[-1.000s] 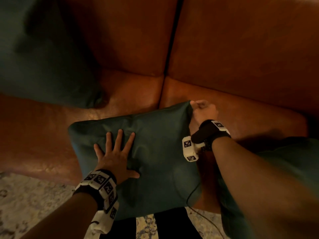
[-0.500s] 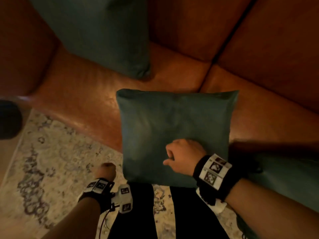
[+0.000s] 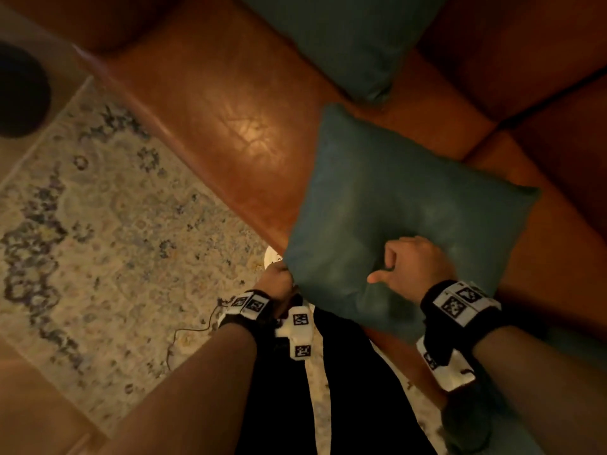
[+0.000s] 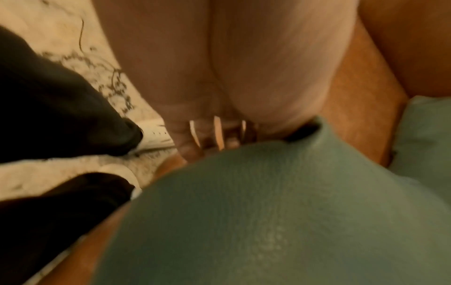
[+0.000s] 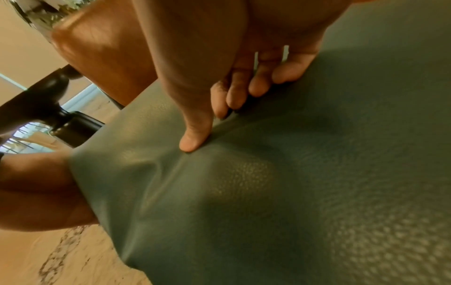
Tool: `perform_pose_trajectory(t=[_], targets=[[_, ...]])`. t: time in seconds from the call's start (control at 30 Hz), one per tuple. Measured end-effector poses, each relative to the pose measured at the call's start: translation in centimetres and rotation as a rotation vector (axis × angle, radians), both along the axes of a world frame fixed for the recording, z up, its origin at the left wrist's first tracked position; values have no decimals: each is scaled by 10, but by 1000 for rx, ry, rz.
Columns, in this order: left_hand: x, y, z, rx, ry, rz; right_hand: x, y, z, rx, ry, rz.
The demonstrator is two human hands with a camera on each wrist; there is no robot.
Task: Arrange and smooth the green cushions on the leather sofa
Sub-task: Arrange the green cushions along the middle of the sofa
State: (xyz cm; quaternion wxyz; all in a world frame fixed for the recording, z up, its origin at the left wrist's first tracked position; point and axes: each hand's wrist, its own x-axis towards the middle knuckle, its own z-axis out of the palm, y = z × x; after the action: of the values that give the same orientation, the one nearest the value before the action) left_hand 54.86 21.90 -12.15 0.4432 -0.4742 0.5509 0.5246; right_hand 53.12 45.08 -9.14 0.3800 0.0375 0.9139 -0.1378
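Observation:
A green cushion (image 3: 410,205) lies flat on the brown leather sofa seat (image 3: 230,126), its near edge hanging over the seat's front. My left hand (image 3: 275,280) grips the cushion's near left corner; in the left wrist view its curled fingers (image 4: 217,133) close just above the cushion (image 4: 268,221). My right hand (image 3: 409,262) rests on top of the cushion near its front, fingers curled and thumb out. In the right wrist view that hand (image 5: 219,110) pinches a fold of the cushion (image 5: 292,192). A second green cushion (image 3: 345,37) leans against the sofa back.
A pale patterned rug (image 3: 115,224) covers the floor to the left, with a thin cable (image 3: 190,333) on it. A dark round object (image 3: 19,93) sits at the far left. My black-trousered legs (image 3: 328,389) stand against the sofa front. More green fabric (image 3: 571,346) shows at the right edge.
The view has swung left. My left hand left the cushion's top and now grips its near left corner. My right hand moved from the far corner to the cushion's top.

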Motion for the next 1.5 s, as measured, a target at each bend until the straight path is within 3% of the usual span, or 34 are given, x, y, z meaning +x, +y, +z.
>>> perform_pose_trajectory(t=[0.17,0.23,0.33,0.43,0.47,0.57,0.63,0.7,0.83,0.97,1.03,1.2,1.4,1.43,1.5], targets=[[-13,-4,-5,-16,119,-115,-13,-6,-3,53,-50,-73],[-3,-13,-13,-100,171,-112,-11,-5,-6,81,-30,-87],[25,-31,-27,-243,52,22,-9,-7,-7,134,-18,-135],[41,-40,-18,-304,-68,-51,-8,-11,-8,185,-94,-208],[40,-43,-18,-305,-42,72,-7,-12,-9,186,-100,-221],[25,-50,-22,-230,42,169,-5,-16,-10,181,-81,-223],[12,-58,-26,-159,37,460,-4,-18,-10,189,-62,-220],[9,-68,-27,-25,64,626,-5,-18,-13,199,-46,-214],[18,-76,-29,28,126,387,-3,-18,-17,202,-34,-222],[34,-78,-37,-134,229,109,-3,-13,-16,171,-18,-209],[39,-71,-34,-197,242,55,-1,-12,-12,167,-18,-209],[22,-67,-29,-364,260,-244,4,-17,-7,140,-4,-200],[8,-89,-30,-281,167,-201,25,4,5,43,52,-352],[6,-96,-31,-348,202,-278,33,10,5,2,67,-407],[-3,-95,-16,-541,306,-651,56,27,7,-86,80,-560]])
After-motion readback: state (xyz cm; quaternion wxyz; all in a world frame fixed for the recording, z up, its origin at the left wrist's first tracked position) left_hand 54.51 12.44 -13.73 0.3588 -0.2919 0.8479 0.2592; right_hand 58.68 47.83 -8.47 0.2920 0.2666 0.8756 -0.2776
